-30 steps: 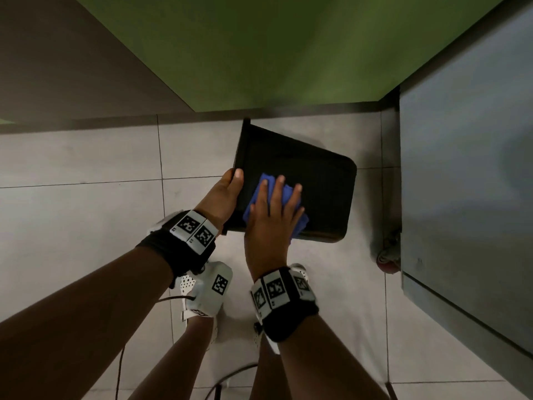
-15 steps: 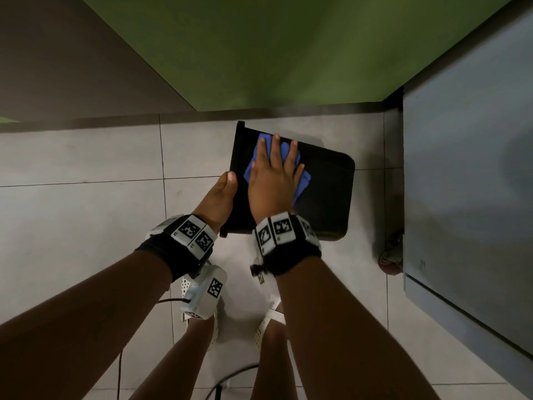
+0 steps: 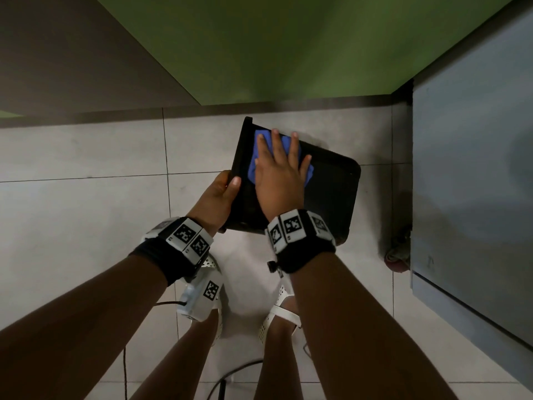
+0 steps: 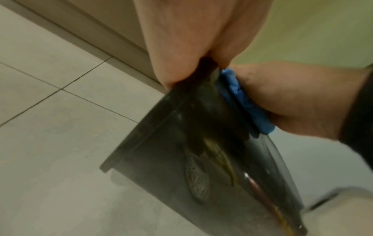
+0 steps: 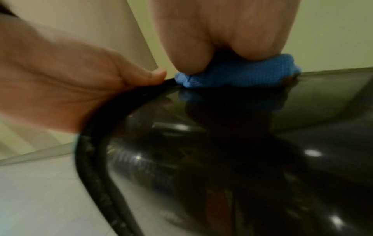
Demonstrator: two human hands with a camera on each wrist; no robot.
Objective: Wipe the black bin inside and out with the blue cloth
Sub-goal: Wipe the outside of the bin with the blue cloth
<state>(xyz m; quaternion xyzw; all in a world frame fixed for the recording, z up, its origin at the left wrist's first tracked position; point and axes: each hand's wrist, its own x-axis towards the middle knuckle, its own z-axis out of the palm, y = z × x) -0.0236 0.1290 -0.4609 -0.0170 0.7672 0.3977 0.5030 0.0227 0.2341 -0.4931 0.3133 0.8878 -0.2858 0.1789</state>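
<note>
Glossy black plastic bin [image 3: 326,194], tipped over pale tiled floor [image 3: 86,226]: outer wall under wiping, inside judged outstanding

Crumpled blue woven cloth [image 3: 259,157]: pressed beneath right hand [image 3: 278,180], fingers spread flat

Left hand [image 3: 215,202]: curled round bin rim, just beside cloth
</note>
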